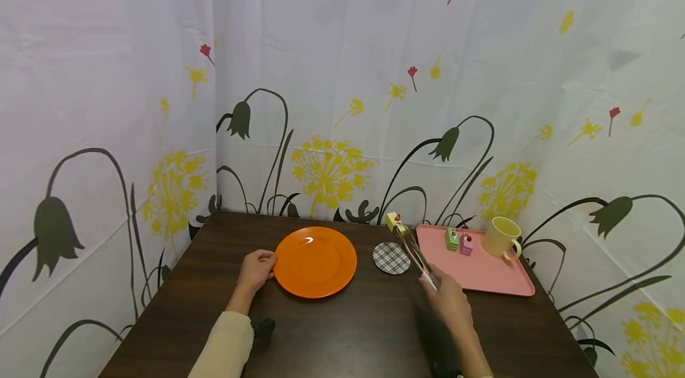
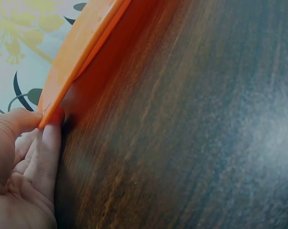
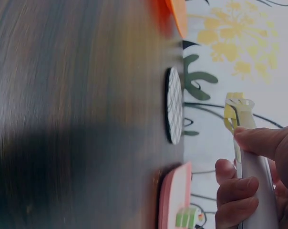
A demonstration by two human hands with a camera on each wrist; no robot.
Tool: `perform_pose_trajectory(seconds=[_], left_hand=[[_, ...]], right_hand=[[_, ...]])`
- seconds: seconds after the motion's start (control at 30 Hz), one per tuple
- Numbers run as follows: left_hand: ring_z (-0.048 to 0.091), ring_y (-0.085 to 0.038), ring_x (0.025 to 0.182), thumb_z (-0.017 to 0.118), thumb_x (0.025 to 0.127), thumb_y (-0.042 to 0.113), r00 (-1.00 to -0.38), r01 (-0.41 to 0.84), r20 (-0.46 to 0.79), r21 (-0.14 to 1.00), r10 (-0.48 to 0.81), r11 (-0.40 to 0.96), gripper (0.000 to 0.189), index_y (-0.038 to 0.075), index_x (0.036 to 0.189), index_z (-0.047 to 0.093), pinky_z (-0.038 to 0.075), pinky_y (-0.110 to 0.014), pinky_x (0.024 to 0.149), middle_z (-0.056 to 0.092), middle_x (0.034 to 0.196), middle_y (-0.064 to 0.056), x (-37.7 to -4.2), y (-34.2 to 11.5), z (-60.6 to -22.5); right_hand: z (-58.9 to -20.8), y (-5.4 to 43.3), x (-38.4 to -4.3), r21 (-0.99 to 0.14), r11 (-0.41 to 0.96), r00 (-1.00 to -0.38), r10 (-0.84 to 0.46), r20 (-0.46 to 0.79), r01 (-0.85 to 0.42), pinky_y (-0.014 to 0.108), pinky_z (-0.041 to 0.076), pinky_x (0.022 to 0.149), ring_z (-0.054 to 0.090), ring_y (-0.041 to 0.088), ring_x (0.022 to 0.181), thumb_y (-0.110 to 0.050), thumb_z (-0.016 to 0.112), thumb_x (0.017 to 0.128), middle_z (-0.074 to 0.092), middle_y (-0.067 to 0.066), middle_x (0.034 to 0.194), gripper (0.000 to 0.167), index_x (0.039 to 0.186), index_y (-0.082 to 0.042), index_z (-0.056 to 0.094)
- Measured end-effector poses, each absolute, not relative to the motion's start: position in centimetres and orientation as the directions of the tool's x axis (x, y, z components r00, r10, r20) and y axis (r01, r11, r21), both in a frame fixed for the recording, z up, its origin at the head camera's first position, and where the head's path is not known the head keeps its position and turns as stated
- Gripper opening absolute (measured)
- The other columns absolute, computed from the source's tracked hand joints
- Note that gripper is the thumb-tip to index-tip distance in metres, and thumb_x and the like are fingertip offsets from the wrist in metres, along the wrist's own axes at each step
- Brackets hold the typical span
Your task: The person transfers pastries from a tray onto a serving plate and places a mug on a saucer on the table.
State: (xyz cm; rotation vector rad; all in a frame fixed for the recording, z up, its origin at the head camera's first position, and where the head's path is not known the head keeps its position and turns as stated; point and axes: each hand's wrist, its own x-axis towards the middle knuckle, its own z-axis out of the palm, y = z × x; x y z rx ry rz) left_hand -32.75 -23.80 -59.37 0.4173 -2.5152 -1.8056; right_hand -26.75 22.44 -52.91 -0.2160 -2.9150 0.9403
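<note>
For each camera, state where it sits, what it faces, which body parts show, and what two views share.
Head: on the head, facing forward and down at a dark-brown wooden table; left hand, right hand and forearms show.
Left wrist: on that wrist, facing the left hand pinching the round orange plate; that hand alone shows.
Right wrist: on that wrist, facing the pale-handled tongs and small yellow cake; the right hand alone shows.
Shared: head and right wrist show the round black-and-white plaid coaster.
</note>
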Motion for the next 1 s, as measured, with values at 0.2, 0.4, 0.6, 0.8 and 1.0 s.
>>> perform_pose_trajectory(seconds=[0.2,0.4,0.6,0.8,1.0], left_hand=[[0.071,-0.015,0.091,0.061,0.109,0.020,-0.964,-0.208,-0.144,0.933,-0.225,0.295,0.037,-0.007,0.134,0.063,0.063,-0.024,0.074,0.072,0.123,-0.025,-32.5,-23.7,-59.4],[0.070,-0.012,0.087,0.061,0.109,0.019,-0.963,-0.203,-0.140,0.937,-0.228,0.285,0.036,-0.007,0.134,0.064,0.062,-0.022,0.072,0.072,0.123,-0.025,-32.4,-23.6,-59.2],[0.071,-0.017,0.091,0.060,0.109,0.020,-0.963,-0.204,-0.142,0.939,-0.227,0.278,0.038,-0.007,0.136,0.063,0.062,-0.023,0.074,0.072,0.125,-0.025,-32.2,-23.5,-58.5],[0.072,-0.020,0.098,0.061,0.109,0.020,-0.966,-0.204,-0.145,0.937,-0.214,0.284,0.038,-0.007,0.136,0.063,0.063,-0.023,0.075,0.070,0.129,-0.027,-32.5,-23.4,-58.8],[0.071,-0.017,0.095,0.061,0.108,0.019,-0.965,-0.204,-0.145,0.938,-0.216,0.280,0.037,-0.007,0.134,0.064,0.063,-0.024,0.074,0.071,0.127,-0.027,-32.7,-23.7,-59.2]], right_hand=[[-53.0,20.8,-26.9,-0.610,0.785,-0.989,0.144,0.016,0.105,0.062,0.054,0.077,0.064,0.036,0.099,-0.040,0.068,0.105,0.065,0.024,0.146,0.060,0.160,-0.021,0.053],[-53.2,18.8,-26.8,-0.617,0.783,-0.991,0.128,0.030,0.083,0.055,0.052,0.073,0.062,0.035,0.096,-0.041,0.069,0.104,0.064,0.025,0.148,0.059,0.159,-0.023,0.056],[-53.7,16.8,-26.6,-0.631,0.773,-0.991,0.124,0.044,0.069,0.062,0.054,0.076,0.069,0.038,0.102,-0.042,0.072,0.102,0.065,0.023,0.148,0.057,0.156,-0.028,0.059],[-54.3,15.2,-26.2,-0.637,0.770,-0.994,0.099,0.053,0.043,0.070,0.055,0.083,0.070,0.051,0.118,-0.042,0.074,0.101,0.066,0.020,0.148,0.055,0.154,-0.032,0.061],[-54.4,13.7,-26.3,-0.655,0.755,-0.996,0.079,0.048,0.029,0.063,0.055,0.076,0.073,0.042,0.104,-0.040,0.076,0.100,0.071,0.018,0.142,0.054,0.153,-0.030,0.063]])
